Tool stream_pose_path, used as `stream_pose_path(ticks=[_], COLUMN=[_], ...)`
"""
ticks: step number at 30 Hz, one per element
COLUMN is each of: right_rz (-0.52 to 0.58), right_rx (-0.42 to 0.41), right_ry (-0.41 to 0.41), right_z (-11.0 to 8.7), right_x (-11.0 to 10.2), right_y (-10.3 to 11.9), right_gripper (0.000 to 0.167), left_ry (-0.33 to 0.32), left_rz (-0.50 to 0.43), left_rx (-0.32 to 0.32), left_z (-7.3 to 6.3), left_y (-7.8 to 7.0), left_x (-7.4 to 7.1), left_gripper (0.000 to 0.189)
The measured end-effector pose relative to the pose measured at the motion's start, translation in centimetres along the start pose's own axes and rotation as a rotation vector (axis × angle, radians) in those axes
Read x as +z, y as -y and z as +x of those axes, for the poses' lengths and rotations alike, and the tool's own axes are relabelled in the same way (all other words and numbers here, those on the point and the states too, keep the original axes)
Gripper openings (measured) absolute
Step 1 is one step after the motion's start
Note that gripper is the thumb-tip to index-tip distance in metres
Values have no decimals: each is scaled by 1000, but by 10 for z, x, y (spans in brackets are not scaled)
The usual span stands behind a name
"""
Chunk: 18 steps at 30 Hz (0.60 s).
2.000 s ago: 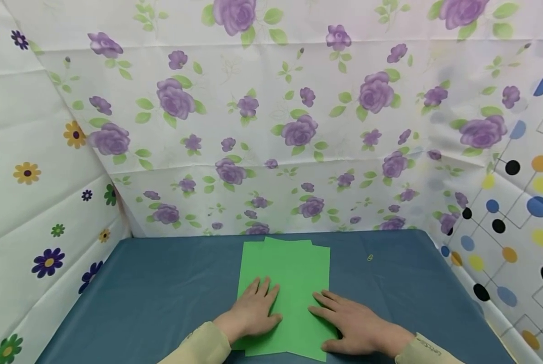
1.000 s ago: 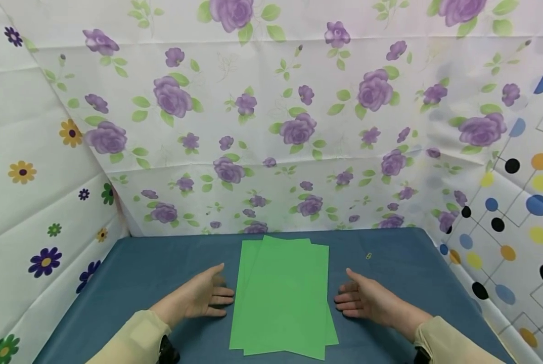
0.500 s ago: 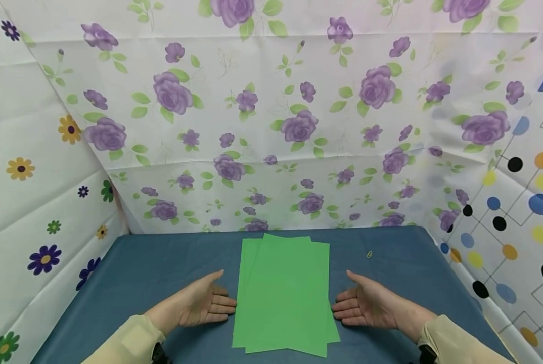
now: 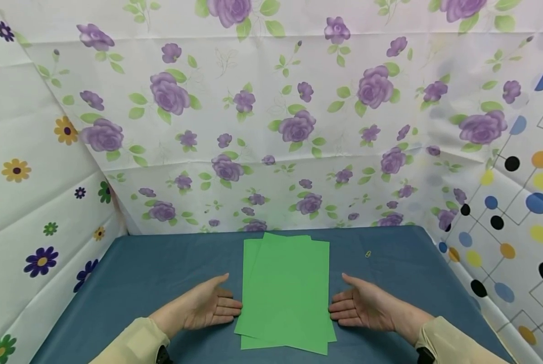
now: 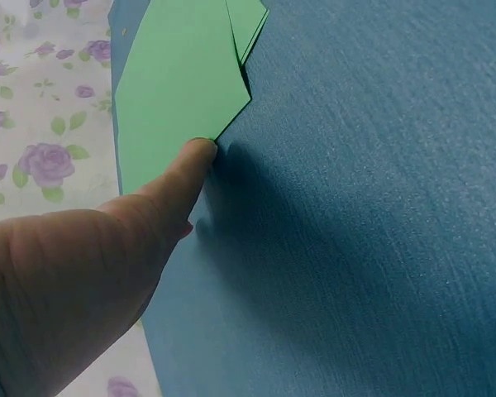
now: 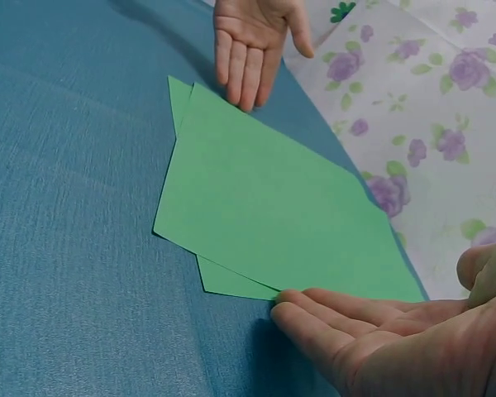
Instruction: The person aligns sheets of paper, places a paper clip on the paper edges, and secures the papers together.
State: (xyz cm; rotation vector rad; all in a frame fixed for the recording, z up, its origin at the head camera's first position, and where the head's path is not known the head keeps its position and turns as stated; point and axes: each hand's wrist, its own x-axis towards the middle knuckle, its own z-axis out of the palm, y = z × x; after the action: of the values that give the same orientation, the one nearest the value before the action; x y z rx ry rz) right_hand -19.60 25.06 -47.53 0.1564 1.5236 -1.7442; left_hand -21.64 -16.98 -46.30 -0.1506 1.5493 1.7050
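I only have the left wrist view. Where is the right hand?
Observer: The right hand is at the right edge of the green sheets, across from the left hand.
Operator: Is it curled around that edge?
Observer: No, its fingers look straight.
Operator: What borders the table on that side?
Observer: In the head view, a white cloth printed with coloured dots stands to the right of the table.
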Motion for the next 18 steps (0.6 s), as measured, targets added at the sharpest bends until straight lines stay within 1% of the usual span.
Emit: stream_pose_path(ticks=[5,12,18], right_rz=[10,0,-12], right_rx=[-6,-9,-14], right_ry=[-4,-5,-6], right_z=[0,-2,-3], right_x=[0,4,6], right_y=[-1,-1,0], right_gripper=[96,96,96], left_ry=[-4,15,3], left_rz=[-8,-17,-20], left_rx=[1,2,1], left_z=[1,1,0], left_y=[1,1,1], left_x=[-1,0,1], left_gripper=[93,92,92])
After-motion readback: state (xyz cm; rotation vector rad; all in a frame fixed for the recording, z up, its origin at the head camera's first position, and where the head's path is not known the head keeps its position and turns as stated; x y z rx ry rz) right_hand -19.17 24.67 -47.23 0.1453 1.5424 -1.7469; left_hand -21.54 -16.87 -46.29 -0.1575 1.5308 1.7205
